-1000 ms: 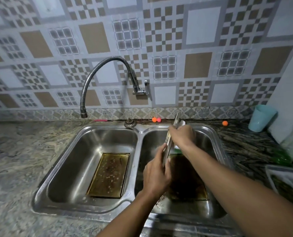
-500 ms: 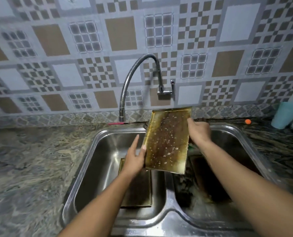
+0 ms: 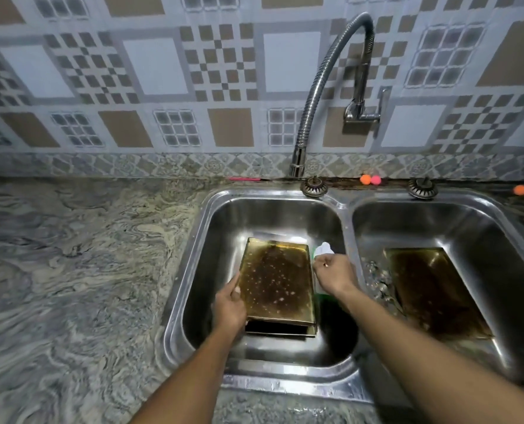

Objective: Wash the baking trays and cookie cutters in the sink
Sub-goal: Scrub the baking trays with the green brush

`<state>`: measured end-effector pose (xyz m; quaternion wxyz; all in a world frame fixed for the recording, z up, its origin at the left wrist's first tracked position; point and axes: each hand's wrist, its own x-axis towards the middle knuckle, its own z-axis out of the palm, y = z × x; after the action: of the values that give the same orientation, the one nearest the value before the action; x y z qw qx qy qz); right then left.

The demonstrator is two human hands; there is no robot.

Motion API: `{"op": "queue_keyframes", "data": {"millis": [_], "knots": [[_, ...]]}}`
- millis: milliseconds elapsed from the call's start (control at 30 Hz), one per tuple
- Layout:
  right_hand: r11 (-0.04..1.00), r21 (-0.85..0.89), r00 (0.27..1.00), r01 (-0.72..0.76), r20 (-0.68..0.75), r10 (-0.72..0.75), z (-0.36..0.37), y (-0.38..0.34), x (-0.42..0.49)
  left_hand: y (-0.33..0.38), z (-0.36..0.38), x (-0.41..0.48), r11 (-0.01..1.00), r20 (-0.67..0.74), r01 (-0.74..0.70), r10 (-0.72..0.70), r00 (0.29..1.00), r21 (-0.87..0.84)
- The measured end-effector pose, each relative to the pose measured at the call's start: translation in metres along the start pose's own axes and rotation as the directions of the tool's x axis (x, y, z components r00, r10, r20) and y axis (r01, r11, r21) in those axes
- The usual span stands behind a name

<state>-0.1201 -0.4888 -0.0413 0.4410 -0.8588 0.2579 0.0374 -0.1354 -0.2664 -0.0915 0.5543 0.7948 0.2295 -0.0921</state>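
Trays are stacking up in the left basin [image 3: 221,240] of the sink: the top tray [image 3: 276,276] is lying face up on a lower tray [image 3: 279,328], whose dark near edge is just peeking out underneath. The left hand [image 3: 228,304] is gripping the top tray at its left near edge, thumb over the rim, fingers tucked under. The right hand [image 3: 335,275] is curling round a white-and-green item [image 3: 322,250] just beside the tray's right edge; sponge or bottle, I cannot tell. A third tray [image 3: 435,295] is sitting flat in the right basin [image 3: 469,221], well apart from both hands.

That top tray is looking like thin, stiff metal, so it is probably light for its size and not going to bend. Its floor is coated in brown grease and pale specks, so it is likely slippery there. The raised rim is the sensible place to hold, one long side pinched firmly. The faucet [image 3: 325,84] is hanging over the far edge of the left basin, with no water showing.
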Motion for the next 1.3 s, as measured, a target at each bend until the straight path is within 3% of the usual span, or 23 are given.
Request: {"op": "queue_keyframes", "data": {"millis": [267,433,567,667,800,967,1167,1300], "knots": [[0.999,-0.053,0.998,-0.008,0.067,0.012,0.018,0.038,-0.002,-0.029,0.025,0.010,0.981,0.070,-0.022,0.009,0.997,0.191],[1.000,-0.002,0.996,-0.014,0.085,0.014,0.009,0.038,0.000,-0.025,0.032,0.005,0.926,0.171,-0.050,-0.016,0.985,0.375],[0.997,0.076,0.997,0.033,0.071,-0.038,-0.008,0.032,0.002,-0.024,0.040,0.008,0.884,0.153,-0.015,-0.065,0.986,0.468],[0.984,0.159,0.997,0.073,0.009,-0.076,-0.036,0.021,0.003,0.003,0.048,-0.003,0.898,0.123,-0.057,0.003,0.992,0.437],[0.951,0.298,0.993,0.082,-0.104,-0.053,-0.087,0.016,0.014,0.055,0.081,-0.027,0.947,0.128,-0.171,0.140,0.982,0.273],[0.962,0.220,0.972,0.164,-0.203,-0.119,-0.160,0.043,0.031,0.104,0.154,-0.071,0.922,0.099,-0.348,0.336,0.937,0.170],[0.987,0.161,0.983,0.019,-0.185,0.011,-0.225,0.138,0.045,0.104,0.262,-0.124,0.935,0.228,-0.321,0.283,0.932,0.151],[0.990,0.133,0.994,-0.045,-0.093,0.058,-0.244,0.204,0.057,0.070,0.328,-0.127,0.930,0.319,-0.262,0.174,0.932,0.258]]}}
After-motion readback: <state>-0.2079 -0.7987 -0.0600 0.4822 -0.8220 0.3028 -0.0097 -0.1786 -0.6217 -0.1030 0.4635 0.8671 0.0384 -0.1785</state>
